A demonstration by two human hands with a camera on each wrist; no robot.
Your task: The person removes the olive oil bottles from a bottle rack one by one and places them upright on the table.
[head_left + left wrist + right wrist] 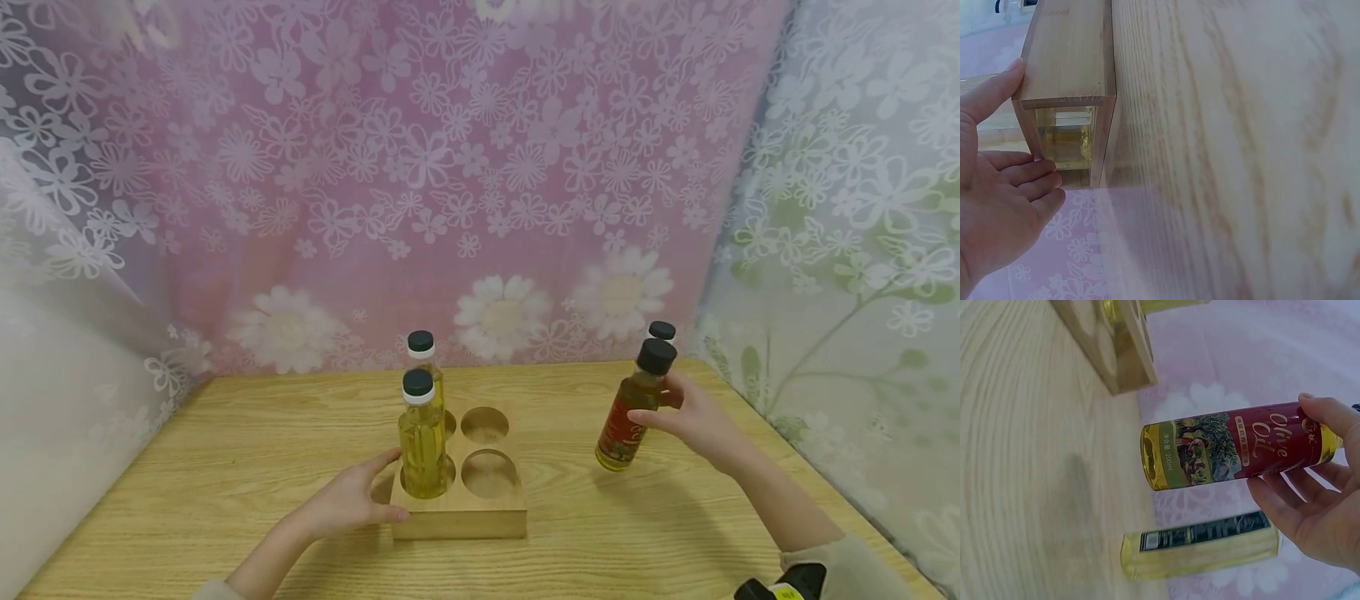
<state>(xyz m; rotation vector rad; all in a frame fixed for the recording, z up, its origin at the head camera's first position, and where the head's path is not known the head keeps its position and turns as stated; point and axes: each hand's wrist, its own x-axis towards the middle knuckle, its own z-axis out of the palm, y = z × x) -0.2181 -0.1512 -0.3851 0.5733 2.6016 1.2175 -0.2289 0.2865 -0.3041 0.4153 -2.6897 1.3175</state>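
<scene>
My right hand (697, 421) grips an olive oil bottle (626, 425) with a black cap and red label, tilted and held above the table. In the right wrist view the bottle (1235, 447) shows its "Olive Oil" label, thumb on one side and fingers on the other. Behind it stands another oil bottle (1204, 547) with a dark label. My left hand (348, 500) rests against the left side of a wooden bottle rack (459, 523), thumb at its front and fingers along the side. Two clear bottles of yellow oil, a front one (423, 454) and a back one (422, 350), stand in the rack's left holes.
The rack's right-hand holes, a back one (485, 425) and a front one (489, 475), hold no bottles. A wooden table (285, 417) lies beneath, with a pink flowered curtain (420, 208) behind it and a pale flowered curtain (862, 250) along the right edge.
</scene>
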